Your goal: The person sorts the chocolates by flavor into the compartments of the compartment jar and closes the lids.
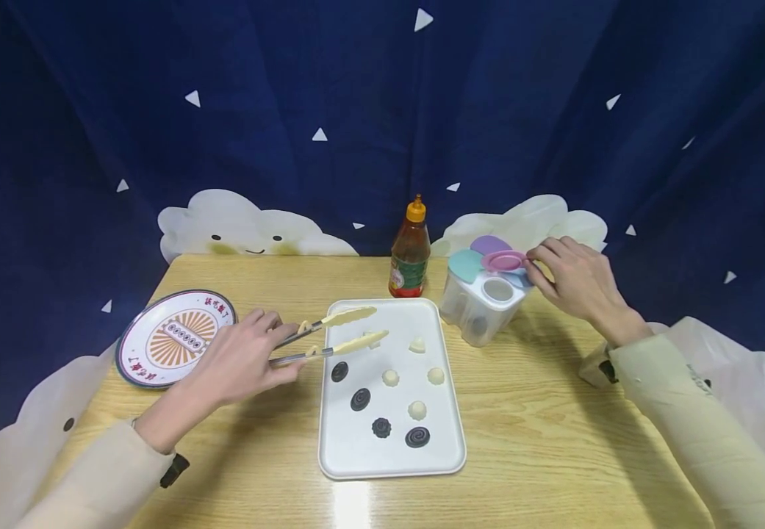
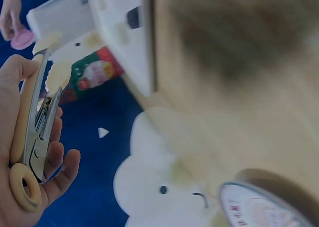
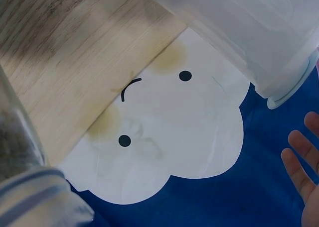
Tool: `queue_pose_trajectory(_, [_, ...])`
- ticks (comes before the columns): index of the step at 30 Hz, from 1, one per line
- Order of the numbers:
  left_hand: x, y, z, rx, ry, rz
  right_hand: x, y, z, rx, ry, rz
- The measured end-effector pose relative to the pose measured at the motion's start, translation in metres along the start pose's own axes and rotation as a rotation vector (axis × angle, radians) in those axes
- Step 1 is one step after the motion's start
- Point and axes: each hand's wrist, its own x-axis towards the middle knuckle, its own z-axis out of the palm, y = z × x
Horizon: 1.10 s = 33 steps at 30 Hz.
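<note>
My left hand (image 1: 239,360) grips a pair of tongs (image 1: 356,343) with cream tips, spread apart above the white tray (image 1: 395,459). Behind the nearer tip, a pale piece on the tray is partly hidden. On the tray lie dark moulded pieces (image 1: 360,399) and cream ones (image 1: 417,410). My right hand (image 1: 574,279) pinches the edge of a pink lid (image 1: 504,261), raised on a clear compartment container (image 1: 478,316). The front round opening of that container is uncovered, and a dark piece shows inside below it. In the left wrist view the tongs (image 2: 37,117) lie across my palm.
A sauce bottle (image 1: 410,253) with an orange cap stands behind the tray, left of the container. On the left, a patterned plate (image 1: 140,334) sits near the table edge. Teal (image 1: 465,265) and purple (image 1: 490,245) lids cover other compartments. A dark blue curtain (image 1: 356,73) hangs behind the table.
</note>
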Motion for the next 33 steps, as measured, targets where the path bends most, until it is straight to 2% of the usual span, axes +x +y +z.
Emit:
queue_pose_trajectory(8, [-0.032,-0.006,0.011,0.032,-0.049,-0.031,0.000,-0.001,-0.001,-0.007,0.002,-0.001])
queue_pose_trajectory(17, [-0.055,-0.007,0.013,0.054,-0.066,-0.026,0.000,-0.001,-0.002,-0.005,-0.001,-0.002])
queue_pose_trajectory(24, [-0.065,-0.004,0.013,0.057,-0.084,-0.035,0.000,-0.002,-0.002,-0.006,-0.013,-0.004])
queue_pose_trajectory(33, [-0.066,-0.002,0.014,0.078,-0.094,-0.021,0.001,-0.002,-0.003,-0.001,-0.009,-0.003])
